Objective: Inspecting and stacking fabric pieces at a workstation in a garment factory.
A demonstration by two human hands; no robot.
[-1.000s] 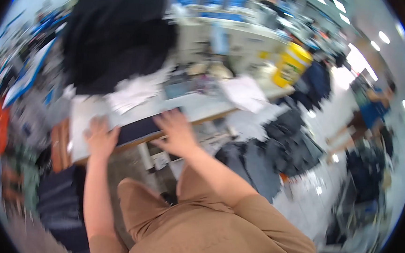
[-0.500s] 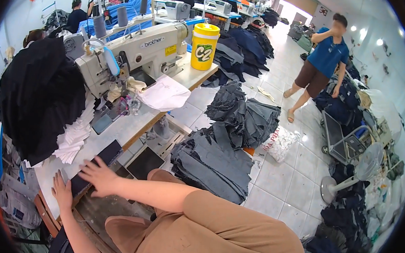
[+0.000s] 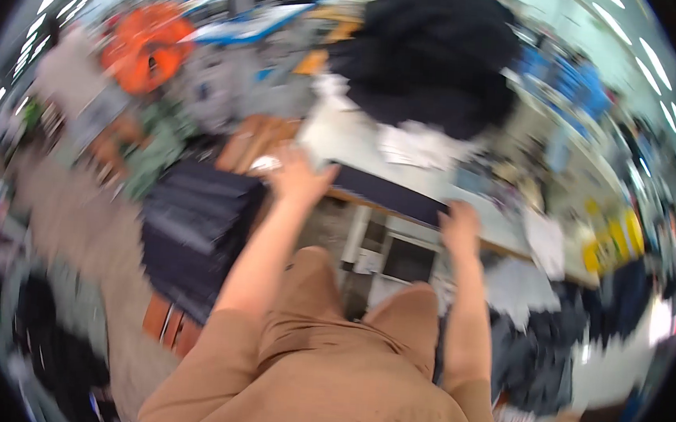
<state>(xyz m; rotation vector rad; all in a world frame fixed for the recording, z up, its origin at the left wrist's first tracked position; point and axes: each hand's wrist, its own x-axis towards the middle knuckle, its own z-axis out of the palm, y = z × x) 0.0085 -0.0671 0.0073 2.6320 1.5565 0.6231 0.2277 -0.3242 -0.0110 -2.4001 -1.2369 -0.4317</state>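
Observation:
A long dark fabric piece lies along the front edge of the sewing table. My left hand is at its left end, fingers spread and thumb apart, smeared by motion. At the right end, my right hand touches the piece with its fingertips; blur hides whether they grip it. Behind the strip sit a heap of black cloth and white fabric pieces. The pale sewing machine stands to the right.
A stack of dark cut pieces lies left of my left forearm. Further left are green fabric and an orange round object. A yellow container is at the table's right end, with grey cloth piled below.
My view has swung to the left, bringing the cut stack and orange object in. My hands have moved apart, from close together to opposite ends of the dark piece.

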